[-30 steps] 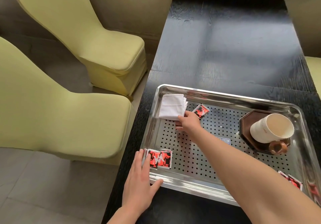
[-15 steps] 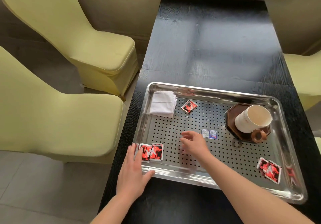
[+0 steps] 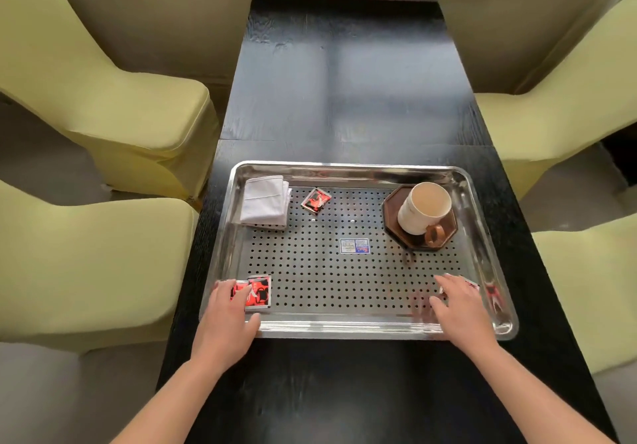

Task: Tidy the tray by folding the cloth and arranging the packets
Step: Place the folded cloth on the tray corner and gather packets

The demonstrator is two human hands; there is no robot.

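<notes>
- A folded white cloth (image 3: 265,200) sits in the far left corner of the steel tray (image 3: 344,331); it looks soft and limp and is best lifted by its stacked edges
- The left hand (image 3: 225,323) lies flat at the near left corner, fingers straight on two red packets (image 3: 258,292), gripping nothing
- The right hand (image 3: 462,309) spreads flat over more packets (image 3: 470,284) at the near right corner, fingers apart, pinching nothing
- One loose packet (image 3: 316,199) lies just beside the cloth
- The packets look light, thin and slick on the perforated metal; they probably slide more readily than they lift, so an edge pinch seems the surest hold
- A cup (image 3: 425,207) on a saucer (image 3: 393,202) stands in the far right corner and looks breakable
</notes>
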